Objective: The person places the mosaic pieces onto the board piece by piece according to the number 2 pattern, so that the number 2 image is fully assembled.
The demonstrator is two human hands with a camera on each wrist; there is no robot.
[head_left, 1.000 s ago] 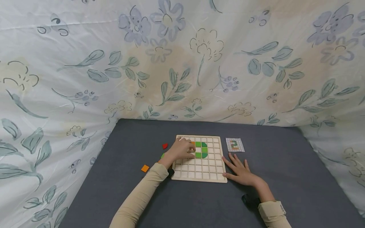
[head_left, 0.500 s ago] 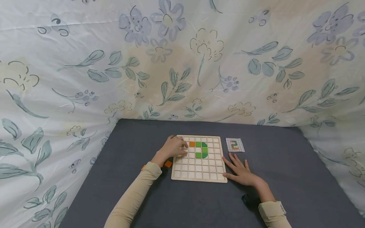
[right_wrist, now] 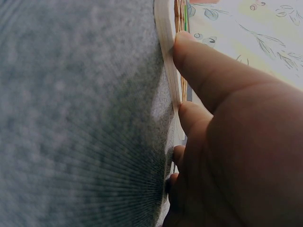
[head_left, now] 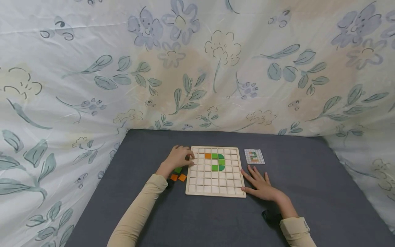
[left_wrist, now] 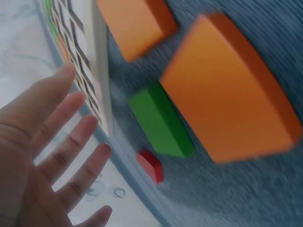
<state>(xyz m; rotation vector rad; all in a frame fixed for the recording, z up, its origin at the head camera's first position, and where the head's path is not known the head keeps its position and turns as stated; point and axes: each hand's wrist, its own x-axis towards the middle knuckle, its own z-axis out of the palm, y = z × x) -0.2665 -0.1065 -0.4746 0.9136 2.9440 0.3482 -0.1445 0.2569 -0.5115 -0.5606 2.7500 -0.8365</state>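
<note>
A wooden grid board (head_left: pixel 214 188) lies on the grey cloth. On it sit an orange tile (head_left: pixel 208 156) and several green tiles, square and quarter-round, such as a green square tile (head_left: pixel 214 168). My left hand (head_left: pixel 178 158) hovers at the board's left edge, fingers spread and relaxed. Nothing lies between its thumb and fingers in the left wrist view. Beneath and beside it are two loose orange tiles (left_wrist: pixel 227 94), a green tile (left_wrist: pixel 158 123) and a small red tile (left_wrist: pixel 150 165). My right hand (head_left: pixel 260 187) lies spread along the right edge, thumb and fingertip touching the rim.
A small pattern card (head_left: pixel 254 157) with a coloured grid design lies to the right of the board's far corner. A floral curtain (head_left: pixel 197 85) hangs behind and at both sides of the grey table (head_left: pixel 216 223).
My left hand has drawn back leftward off the board, uncovering the orange tile beside the green ones and its left columns. My right hand stays in place.
</note>
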